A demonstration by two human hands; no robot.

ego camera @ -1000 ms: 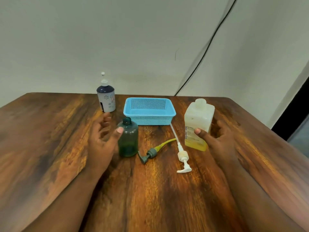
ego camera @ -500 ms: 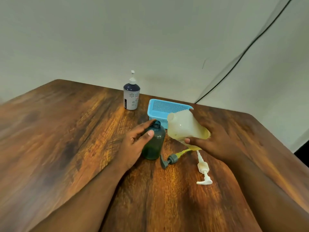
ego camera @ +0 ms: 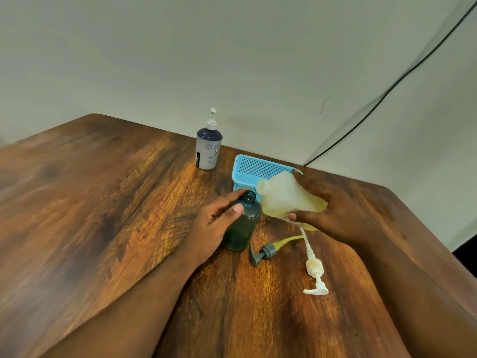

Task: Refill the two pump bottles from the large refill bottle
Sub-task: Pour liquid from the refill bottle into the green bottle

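A dark green bottle (ego camera: 244, 226) stands uncapped at the table's middle, and my left hand (ego camera: 215, 224) grips its side. My right hand (ego camera: 326, 210) holds the large translucent refill bottle (ego camera: 284, 196), tilted with its open mouth pointing left, just above and right of the green bottle's neck. Yellowish liquid sits low in the refill bottle. A grey pump head (ego camera: 263, 253) with a yellow tube lies in front of the green bottle. A white pump head (ego camera: 315, 272) with its tube lies to the right. A dark blue pump bottle (ego camera: 208, 148) stands at the back with its pump on.
A light blue plastic basket (ego camera: 247, 167) sits behind the two held bottles. The wooden table (ego camera: 103, 215) runs to the wall at the back and its right edge falls off near the frame's right side. A black cable (ego camera: 387, 91) hangs down the wall.
My right hand lifted the refill bottle off the table and tipped it toward the green bottle. My left hand closed round the green bottle. The view swung left.
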